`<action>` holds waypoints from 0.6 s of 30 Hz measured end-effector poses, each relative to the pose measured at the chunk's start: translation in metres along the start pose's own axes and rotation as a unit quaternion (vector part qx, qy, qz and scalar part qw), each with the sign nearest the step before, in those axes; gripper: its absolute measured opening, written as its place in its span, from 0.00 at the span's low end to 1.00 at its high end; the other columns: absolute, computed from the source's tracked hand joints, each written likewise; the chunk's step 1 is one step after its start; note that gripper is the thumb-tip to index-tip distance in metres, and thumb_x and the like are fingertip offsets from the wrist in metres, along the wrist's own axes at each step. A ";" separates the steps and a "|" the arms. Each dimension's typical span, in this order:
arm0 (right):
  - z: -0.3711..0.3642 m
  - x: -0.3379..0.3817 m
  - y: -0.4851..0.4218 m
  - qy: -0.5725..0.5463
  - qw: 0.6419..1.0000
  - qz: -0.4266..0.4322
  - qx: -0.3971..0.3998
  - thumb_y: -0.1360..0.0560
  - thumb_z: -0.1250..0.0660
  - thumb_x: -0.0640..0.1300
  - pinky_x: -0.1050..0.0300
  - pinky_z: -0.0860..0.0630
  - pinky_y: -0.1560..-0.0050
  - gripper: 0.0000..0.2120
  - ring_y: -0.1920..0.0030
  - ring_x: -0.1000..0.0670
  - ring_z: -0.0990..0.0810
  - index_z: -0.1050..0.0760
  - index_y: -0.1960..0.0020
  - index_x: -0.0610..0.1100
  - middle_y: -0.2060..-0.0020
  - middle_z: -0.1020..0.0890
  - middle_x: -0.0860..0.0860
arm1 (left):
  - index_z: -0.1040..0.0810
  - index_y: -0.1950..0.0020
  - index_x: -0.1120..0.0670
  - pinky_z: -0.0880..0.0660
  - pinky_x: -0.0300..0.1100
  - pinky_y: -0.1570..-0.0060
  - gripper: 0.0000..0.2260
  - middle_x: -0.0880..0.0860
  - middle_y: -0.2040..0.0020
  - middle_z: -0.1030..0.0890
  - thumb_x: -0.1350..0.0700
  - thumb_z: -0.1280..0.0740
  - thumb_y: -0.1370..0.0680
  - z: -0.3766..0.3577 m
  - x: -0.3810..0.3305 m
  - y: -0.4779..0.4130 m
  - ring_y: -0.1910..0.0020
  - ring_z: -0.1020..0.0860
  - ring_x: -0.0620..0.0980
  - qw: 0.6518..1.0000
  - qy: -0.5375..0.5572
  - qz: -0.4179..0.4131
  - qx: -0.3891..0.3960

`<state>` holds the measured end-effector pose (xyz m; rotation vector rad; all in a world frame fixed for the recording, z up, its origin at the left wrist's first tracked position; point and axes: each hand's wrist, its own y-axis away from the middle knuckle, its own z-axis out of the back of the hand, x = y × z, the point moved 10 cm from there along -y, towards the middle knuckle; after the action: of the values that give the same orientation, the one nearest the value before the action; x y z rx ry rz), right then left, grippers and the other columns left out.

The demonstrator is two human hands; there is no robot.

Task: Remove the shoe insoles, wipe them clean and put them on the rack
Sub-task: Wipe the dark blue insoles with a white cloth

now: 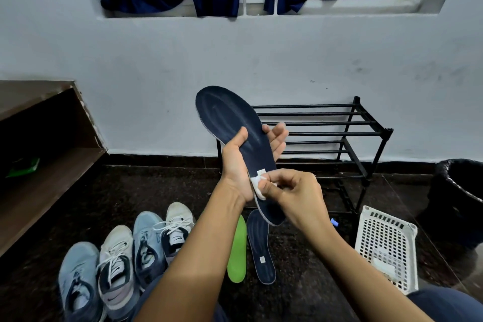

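Holding the navy insole [227, 110] up before the black rack [326, 123], I grip its middle in my left hand [235, 162], while my right hand [298, 196] pinches a white wipe [257, 189] against its heel end. A green insole [237, 251] and a second navy insole [262, 251] lie on the floor [300, 282] below.

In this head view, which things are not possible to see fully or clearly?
Head view: white wipe, mostly covered by the right hand.
Green insole: left forearm covers one side.
Black bin: cut off by right edge.
White basket: contents too blurred to name.
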<state>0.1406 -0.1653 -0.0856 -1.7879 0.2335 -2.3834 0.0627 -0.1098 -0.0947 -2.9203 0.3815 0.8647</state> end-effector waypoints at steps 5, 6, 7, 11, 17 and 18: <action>0.025 0.007 -0.008 0.155 0.978 0.048 -0.134 0.30 0.27 0.47 0.58 0.27 0.63 0.01 0.67 0.55 0.22 0.19 0.60 0.53 0.65 0.17 0.56 | 0.26 0.55 0.57 0.27 0.46 0.41 0.17 0.57 0.49 0.17 0.47 0.47 0.19 -0.004 0.016 0.004 0.46 0.18 0.52 1.000 -0.005 0.026 -0.002; 0.030 0.012 -0.008 0.193 0.965 0.071 -0.165 0.30 0.27 0.47 0.58 0.28 0.64 0.01 0.66 0.52 0.22 0.19 0.59 0.52 0.63 0.17 0.55 | 0.26 0.55 0.57 0.27 0.46 0.41 0.17 0.57 0.48 0.17 0.47 0.46 0.19 -0.004 0.020 0.005 0.45 0.18 0.52 0.999 -0.004 0.035 -0.003; 0.032 0.020 -0.007 0.228 0.948 0.106 -0.194 0.30 0.27 0.46 0.58 0.29 0.66 0.02 0.66 0.49 0.21 0.19 0.58 0.50 0.63 0.17 0.54 | 0.26 0.55 0.57 0.27 0.46 0.41 0.17 0.57 0.47 0.17 0.47 0.46 0.19 -0.005 0.023 0.004 0.44 0.19 0.52 0.999 0.001 0.041 -0.005; 0.030 0.028 0.000 0.186 0.944 0.157 -0.224 0.31 0.27 0.41 0.60 0.26 0.65 0.02 0.67 0.53 0.20 0.19 0.59 0.47 0.64 0.17 0.55 | 0.25 0.54 0.57 0.28 0.45 0.40 0.17 0.57 0.46 0.18 0.46 0.46 0.19 -0.004 0.019 0.004 0.44 0.19 0.52 0.999 0.011 0.043 -0.004; -0.006 0.000 0.002 -0.003 0.999 0.026 -0.046 0.30 0.27 0.41 0.67 0.32 0.71 0.03 0.74 0.57 0.30 0.17 0.61 0.49 0.69 0.17 0.55 | 0.27 0.56 0.57 0.29 0.46 0.37 0.16 0.58 0.50 0.16 0.48 0.47 0.19 0.004 -0.008 0.005 0.47 0.18 0.53 1.000 0.001 -0.014 -0.017; -0.004 0.003 0.001 -0.003 0.998 0.035 -0.050 0.31 0.27 0.41 0.68 0.33 0.70 0.03 0.74 0.59 0.29 0.17 0.61 0.49 0.69 0.17 0.56 | 0.27 0.56 0.56 0.29 0.46 0.37 0.16 0.57 0.50 0.16 0.48 0.47 0.19 0.003 -0.009 0.005 0.47 0.18 0.53 1.000 0.010 -0.019 -0.018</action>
<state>0.1357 -0.1672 -0.0843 -1.7975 0.4135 -2.3569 0.0526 -0.1123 -0.0924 -2.9607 0.3135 0.8482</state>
